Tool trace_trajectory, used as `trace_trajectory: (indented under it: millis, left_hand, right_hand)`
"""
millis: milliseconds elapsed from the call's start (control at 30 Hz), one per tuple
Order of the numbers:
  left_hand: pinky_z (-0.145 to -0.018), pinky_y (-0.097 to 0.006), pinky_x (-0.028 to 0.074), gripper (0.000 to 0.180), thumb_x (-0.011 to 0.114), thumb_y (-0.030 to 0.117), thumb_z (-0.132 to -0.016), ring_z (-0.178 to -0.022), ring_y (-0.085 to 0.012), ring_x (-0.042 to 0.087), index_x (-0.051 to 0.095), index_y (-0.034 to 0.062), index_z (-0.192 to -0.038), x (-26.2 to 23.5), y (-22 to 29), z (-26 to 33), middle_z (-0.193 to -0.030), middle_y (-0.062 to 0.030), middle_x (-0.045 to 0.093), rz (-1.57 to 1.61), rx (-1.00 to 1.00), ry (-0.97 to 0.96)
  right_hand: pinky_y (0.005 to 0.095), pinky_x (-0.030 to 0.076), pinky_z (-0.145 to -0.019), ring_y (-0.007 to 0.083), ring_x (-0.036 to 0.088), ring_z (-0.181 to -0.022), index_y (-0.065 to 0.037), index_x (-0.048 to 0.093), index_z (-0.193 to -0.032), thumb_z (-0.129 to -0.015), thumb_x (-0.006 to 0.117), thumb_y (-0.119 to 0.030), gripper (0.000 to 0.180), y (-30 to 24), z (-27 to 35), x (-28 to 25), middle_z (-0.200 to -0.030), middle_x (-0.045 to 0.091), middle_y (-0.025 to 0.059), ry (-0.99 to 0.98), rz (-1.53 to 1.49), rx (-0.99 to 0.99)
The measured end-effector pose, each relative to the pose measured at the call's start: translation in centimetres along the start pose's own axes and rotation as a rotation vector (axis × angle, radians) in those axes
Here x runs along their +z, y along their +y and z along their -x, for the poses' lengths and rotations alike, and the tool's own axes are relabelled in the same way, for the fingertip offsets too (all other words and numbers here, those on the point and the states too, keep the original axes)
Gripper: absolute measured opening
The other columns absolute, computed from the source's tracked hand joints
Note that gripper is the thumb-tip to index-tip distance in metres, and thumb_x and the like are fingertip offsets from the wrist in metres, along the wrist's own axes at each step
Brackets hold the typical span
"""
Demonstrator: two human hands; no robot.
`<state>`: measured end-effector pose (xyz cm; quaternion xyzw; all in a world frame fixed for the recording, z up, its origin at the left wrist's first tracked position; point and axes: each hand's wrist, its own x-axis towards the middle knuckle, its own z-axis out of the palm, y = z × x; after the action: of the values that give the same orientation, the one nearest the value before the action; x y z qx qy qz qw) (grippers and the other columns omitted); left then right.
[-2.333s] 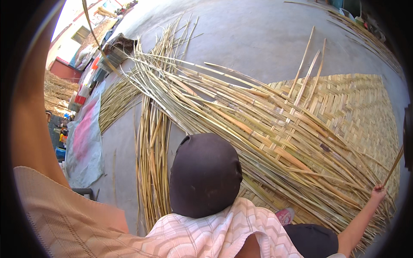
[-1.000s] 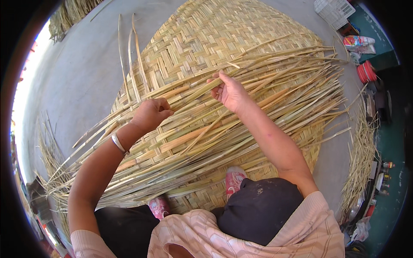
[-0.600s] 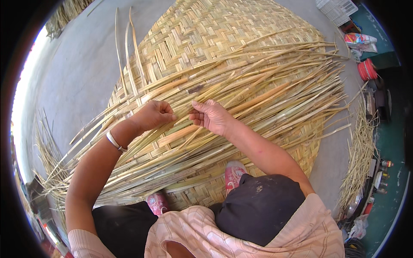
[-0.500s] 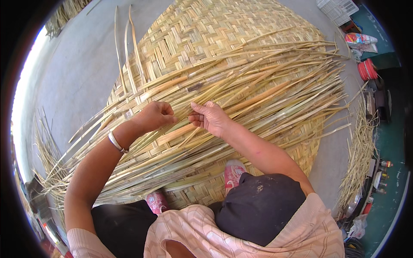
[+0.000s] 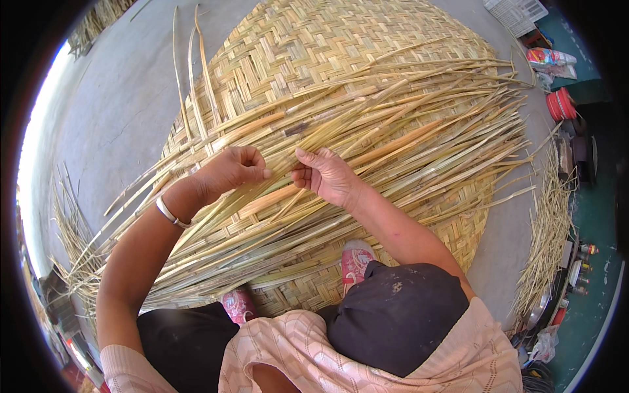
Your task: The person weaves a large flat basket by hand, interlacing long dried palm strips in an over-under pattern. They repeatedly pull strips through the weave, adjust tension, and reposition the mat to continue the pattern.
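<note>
My left hand [image 5: 230, 173], with a bracelet at the wrist, is closed in a pinch on a pale yellow-green reed strip [image 5: 283, 164]. Close by on the right, my right hand [image 5: 333, 181] has curled fingers and its thumb against the same strip. The strip slants from lower left to upper right and is smeared by motion. What lies inside the curled fingers is hidden. Beneath both hands, many loose reed strips [image 5: 419, 154] spread across a large woven mat [image 5: 367, 26] with a herringbone pattern.
Three strips [image 5: 206, 88] stick out past the mat's far left edge. More loose reeds lie at the left [image 5: 72, 223] and in a pile on the right [image 5: 547, 229]. A red spool [image 5: 560, 105] and a white plastic crate [image 5: 515, 14] stand at the right. My shoes [image 5: 357, 261] rest on the mat.
My left hand has turned slightly, its thumb now more extended. The right hand has shifted a little to the right, and the strip between them has moved and blurred.
</note>
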<state>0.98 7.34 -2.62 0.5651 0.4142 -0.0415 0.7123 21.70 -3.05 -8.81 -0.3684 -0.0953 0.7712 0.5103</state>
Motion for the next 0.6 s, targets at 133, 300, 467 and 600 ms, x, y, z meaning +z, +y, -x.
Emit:
trace_trajectory:
  millis: [133,300,467,600]
  left_hand:
    - [-0.053,-0.023,0.035,0.025,0.075,0.02,-0.084,-0.061,-0.0057,0.044,0.054,0.009,-0.076,0.5,-0.1,0.1,-0.067,0.005,0.051,-0.318,0.038,0.033]
    - [-0.057,-0.028,0.041,0.03,0.075,0.029,-0.084,-0.063,-0.0101,0.049,0.06,0.0054,-0.074,0.2,0.2,0.0,-0.065,-0.0013,0.056,-0.535,0.038,0.151]
    - [-0.063,-0.031,0.046,0.037,0.069,0.039,-0.087,-0.065,-0.0122,0.054,0.069,0.0024,-0.082,-0.8,0.8,0.3,-0.069,-0.0044,0.063,-0.612,-0.126,0.182]
    - [-0.067,-0.031,0.048,0.034,0.066,0.035,-0.09,-0.065,-0.0118,0.058,0.07,0.0028,-0.082,-1.8,0.4,2.4,-0.072,-0.0027,0.067,-0.563,-0.164,0.089]
  right_hand:
    - [0.0268,0.056,-0.059,0.014,0.067,-0.066,-0.006,0.063,-0.096,-0.09,0.068,-0.029,0.024,0.2,0.4,0.7,-0.081,0.068,0.0057,0.011,0.072,0.023]
    - [0.0252,0.055,-0.058,0.0136,0.066,-0.063,-0.005,0.062,-0.093,-0.091,0.068,-0.032,0.027,0.2,0.4,1.9,-0.077,0.069,0.0074,0.179,0.657,-0.191]
    - [0.0296,0.056,-0.063,0.016,0.066,-0.071,-0.005,0.062,-0.1,-0.092,0.065,-0.026,0.023,-1.5,-2.4,-0.4,-0.089,0.068,0.0081,0.314,0.316,-0.207]
    - [0.0362,0.057,-0.065,0.0202,0.064,-0.075,-0.008,0.061,-0.105,-0.094,0.062,-0.02,0.016,-3.1,-3.6,-4.7,-0.093,0.066,0.0084,0.293,-0.036,-0.135]
